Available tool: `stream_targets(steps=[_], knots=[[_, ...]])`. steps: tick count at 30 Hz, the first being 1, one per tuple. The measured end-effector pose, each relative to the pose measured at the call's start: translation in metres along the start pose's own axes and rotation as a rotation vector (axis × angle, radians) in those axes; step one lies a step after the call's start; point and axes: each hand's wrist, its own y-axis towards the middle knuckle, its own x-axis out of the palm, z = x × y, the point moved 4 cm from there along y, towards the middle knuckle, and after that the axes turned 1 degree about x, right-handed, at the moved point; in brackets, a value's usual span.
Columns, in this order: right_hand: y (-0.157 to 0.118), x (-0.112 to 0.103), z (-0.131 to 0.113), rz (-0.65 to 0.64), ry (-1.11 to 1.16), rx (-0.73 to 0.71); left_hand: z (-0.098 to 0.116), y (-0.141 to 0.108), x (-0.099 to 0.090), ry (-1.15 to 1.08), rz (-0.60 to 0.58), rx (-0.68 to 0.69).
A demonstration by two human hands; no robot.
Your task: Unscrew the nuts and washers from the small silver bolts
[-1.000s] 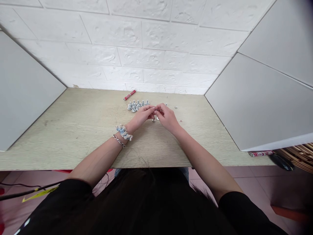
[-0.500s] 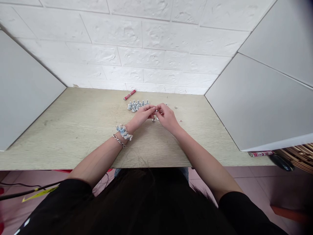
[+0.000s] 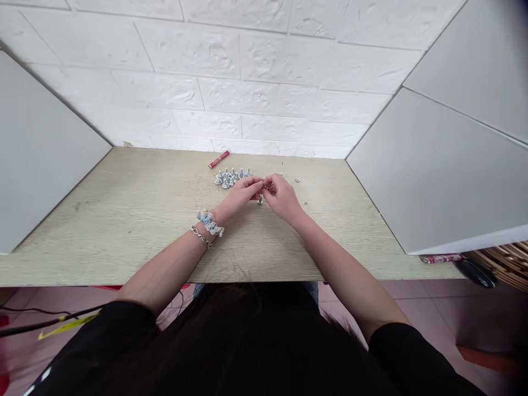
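Note:
My left hand and my right hand meet over the middle of the pale wooden table. Fingertips of both are pinched together around a tiny metal piece, mostly hidden between them. Just under the fingers a metal bolt shows in part. Several silver bolts with threads pointing up stand in a cluster beyond my left hand. To the right of my right hand lies a small nut.
A red tube lies behind the bolts, near the white brick wall. Grey panels border the table left and right. At the right front corner are another red tube, a dark object and a wicker item.
The fingers have shifted very slightly around the small metal piece. Both hands otherwise keep their places.

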Motion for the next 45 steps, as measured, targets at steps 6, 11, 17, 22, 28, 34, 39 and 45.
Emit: stream_targets(steps=[6,11,17,22,28,34,39,45], knots=[[0.001,-0.002,-0.003,0.015,-0.009,-0.002,0.002,0.0,0.0,0.006,0.006,0.021],[0.0,-0.003,-0.006,0.014,-0.031,-0.02,0.002,0.0,0.0,0.005,0.004,0.028],[-0.002,-0.005,-0.012,0.012,-0.033,-0.119,-0.001,0.001,0.0,0.011,-0.031,0.028],[-0.003,-0.005,-0.012,0.012,-0.043,-0.12,0.0,0.0,0.001,0.034,-0.044,0.04],[-0.003,-0.003,-0.011,0.001,-0.041,-0.144,-0.001,0.002,0.001,0.061,-0.068,0.039],[-0.003,-0.004,-0.011,0.004,-0.038,-0.163,-0.003,0.001,0.001,0.075,-0.052,0.03],[-0.003,-0.004,-0.01,0.029,-0.022,-0.185,-0.003,0.001,0.001,0.067,-0.043,0.028],[-0.002,-0.002,-0.006,0.062,0.015,-0.136,-0.004,0.003,0.001,0.018,-0.028,0.018]])
